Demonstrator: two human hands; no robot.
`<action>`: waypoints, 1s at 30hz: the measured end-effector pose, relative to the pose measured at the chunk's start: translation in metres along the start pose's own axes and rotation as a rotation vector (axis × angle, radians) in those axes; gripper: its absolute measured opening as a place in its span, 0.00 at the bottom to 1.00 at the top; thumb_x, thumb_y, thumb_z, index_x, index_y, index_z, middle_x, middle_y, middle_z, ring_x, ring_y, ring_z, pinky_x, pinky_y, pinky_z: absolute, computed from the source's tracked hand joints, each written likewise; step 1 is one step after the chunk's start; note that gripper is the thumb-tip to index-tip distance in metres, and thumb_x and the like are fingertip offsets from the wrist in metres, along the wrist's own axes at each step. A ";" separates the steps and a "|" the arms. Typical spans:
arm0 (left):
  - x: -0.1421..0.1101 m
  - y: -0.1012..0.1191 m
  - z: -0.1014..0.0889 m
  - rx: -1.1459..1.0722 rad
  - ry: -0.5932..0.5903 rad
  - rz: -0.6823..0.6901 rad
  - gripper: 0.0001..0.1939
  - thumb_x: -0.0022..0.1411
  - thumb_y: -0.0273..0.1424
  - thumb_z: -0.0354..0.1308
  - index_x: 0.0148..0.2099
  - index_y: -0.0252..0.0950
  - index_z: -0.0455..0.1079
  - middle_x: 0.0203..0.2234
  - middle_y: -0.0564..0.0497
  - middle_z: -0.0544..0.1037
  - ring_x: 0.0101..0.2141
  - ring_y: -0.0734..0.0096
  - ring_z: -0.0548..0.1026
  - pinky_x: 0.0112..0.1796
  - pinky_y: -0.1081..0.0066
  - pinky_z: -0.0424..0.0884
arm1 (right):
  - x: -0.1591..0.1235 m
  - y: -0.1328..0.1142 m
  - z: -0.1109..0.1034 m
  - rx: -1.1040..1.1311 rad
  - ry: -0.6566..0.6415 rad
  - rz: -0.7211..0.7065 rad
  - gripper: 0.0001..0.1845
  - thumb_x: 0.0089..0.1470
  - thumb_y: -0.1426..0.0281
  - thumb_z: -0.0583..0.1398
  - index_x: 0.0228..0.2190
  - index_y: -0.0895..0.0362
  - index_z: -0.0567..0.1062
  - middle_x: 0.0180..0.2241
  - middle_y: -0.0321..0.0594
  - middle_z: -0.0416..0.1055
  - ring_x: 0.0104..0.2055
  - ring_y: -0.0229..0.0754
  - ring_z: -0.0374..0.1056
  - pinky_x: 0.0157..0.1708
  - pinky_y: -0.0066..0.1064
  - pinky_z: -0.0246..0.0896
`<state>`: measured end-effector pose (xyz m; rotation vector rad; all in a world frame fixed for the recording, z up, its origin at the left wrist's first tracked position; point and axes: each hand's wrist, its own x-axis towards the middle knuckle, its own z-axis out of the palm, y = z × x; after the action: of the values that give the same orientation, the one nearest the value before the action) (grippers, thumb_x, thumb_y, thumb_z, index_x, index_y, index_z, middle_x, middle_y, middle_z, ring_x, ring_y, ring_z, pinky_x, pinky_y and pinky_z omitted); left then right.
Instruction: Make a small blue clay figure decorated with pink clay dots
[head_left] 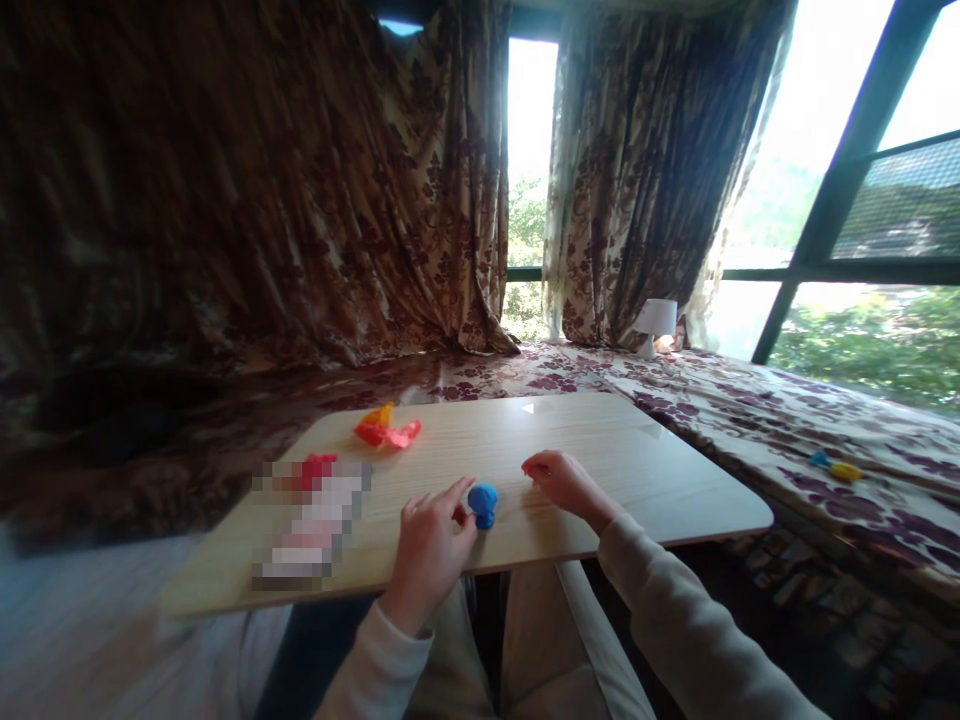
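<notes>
A small blue clay figure [483,500], a round top on a narrower base, stands upright on the light wooden table [615,440] near its front edge. The thumb and index finger of my left hand [433,538] close on its left side, the thumb low and the index finger higher. To the right of the figure, my right hand [559,480] rests low over the tabletop, apart from it. Its fingers are pinched together, with a small reddish patch at the tips. Whether that is an object or the fingertips themselves is unclear.
Crumpled red and orange pieces [386,432] lie at the table's back left. A pinkish-red piece [319,466] is beside a blurred-out patch further left. Blue and yellow items [844,470] sit on the flowered cover at right. A white lamp [656,320] stands behind.
</notes>
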<state>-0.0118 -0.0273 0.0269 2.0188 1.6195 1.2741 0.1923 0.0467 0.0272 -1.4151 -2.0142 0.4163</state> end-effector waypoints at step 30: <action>-0.005 0.026 -0.014 -0.844 0.013 -0.383 0.14 0.44 0.36 0.65 0.33 0.33 0.76 0.23 0.51 0.79 0.29 0.71 0.74 0.36 0.73 0.68 | -0.036 -0.087 -0.023 0.088 0.027 -0.475 0.10 0.52 0.73 0.58 0.38 0.54 0.76 0.34 0.37 0.72 0.34 0.36 0.67 0.34 0.25 0.60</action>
<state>-0.0053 -0.0450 0.0507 1.1325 1.0982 1.4653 0.1528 -0.0208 0.0838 -0.8438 -2.1931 0.2688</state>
